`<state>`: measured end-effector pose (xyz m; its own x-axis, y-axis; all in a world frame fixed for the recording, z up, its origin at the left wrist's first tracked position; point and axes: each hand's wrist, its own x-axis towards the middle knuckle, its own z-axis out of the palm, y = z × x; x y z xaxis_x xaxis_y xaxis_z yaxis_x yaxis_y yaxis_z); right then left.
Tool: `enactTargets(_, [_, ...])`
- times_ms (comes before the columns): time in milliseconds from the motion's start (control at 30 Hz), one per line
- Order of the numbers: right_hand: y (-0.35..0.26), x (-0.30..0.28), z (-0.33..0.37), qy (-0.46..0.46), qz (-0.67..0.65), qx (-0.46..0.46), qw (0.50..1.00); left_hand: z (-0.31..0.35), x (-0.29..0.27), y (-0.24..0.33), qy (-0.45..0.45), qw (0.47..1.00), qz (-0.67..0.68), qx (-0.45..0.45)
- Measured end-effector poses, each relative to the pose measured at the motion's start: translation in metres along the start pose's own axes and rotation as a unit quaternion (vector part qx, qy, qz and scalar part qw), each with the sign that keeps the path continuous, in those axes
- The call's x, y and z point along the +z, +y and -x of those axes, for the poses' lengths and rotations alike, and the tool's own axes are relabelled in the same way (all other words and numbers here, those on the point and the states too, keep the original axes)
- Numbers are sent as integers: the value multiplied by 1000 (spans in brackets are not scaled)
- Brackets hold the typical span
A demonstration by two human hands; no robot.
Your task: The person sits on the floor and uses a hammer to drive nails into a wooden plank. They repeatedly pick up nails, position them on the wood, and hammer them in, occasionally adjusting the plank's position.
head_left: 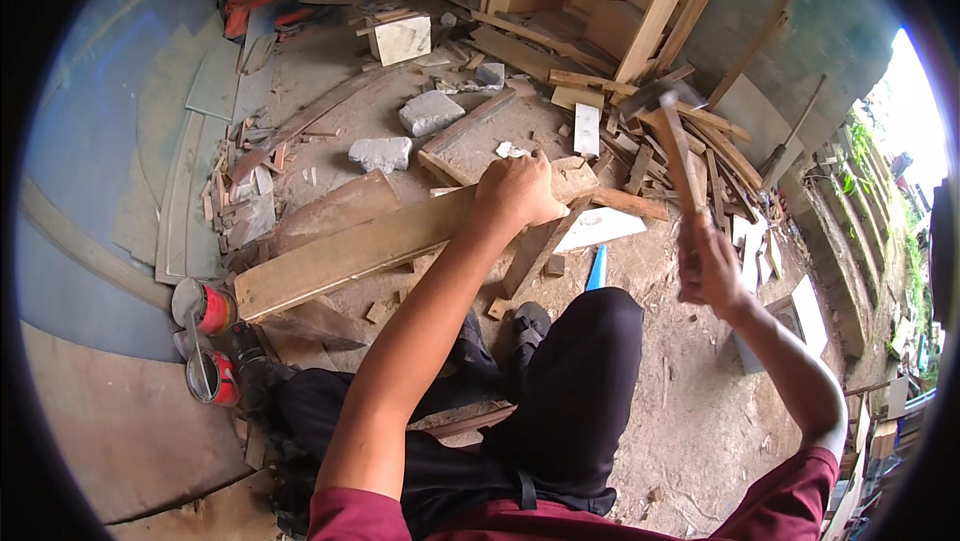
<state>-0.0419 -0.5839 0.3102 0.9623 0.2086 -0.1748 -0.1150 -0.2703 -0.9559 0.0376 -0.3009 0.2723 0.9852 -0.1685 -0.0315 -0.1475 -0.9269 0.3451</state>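
A long wooden board [365, 244] slants across in front of my knees, its left end nearer to me and its right end under my left hand. My left hand [518, 191] is closed over that right end, knuckles up; anything small between its fingers is hidden. Off to the right, my right hand [710, 266] wraps round the wooden handle of a hammer [681, 163]. The hammer is raised with its head up and away from me, apart from the board. Its head looks slightly blurred. Under the board's right part lie other wood pieces.
Grey stone blocks [432, 113] lie beyond the board. Wood offcuts [715, 141] are heaped at the right, with tall wooden frames [650, 11] behind. Red cans [215, 311] stand by the left wall. A blue pointed thing [597, 268] lies near my right knee.
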Motion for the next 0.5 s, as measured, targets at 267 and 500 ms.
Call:
enactTargets(267, [-48, 6, 2, -15, -4, -194, 981, 4, -3, 0, 0, 1000, -1, -3])
enactTargets(500, [-26, 11, -14, 67, 92, -268, 957, -1, 2, -2, 8, 1000, 9, -7])
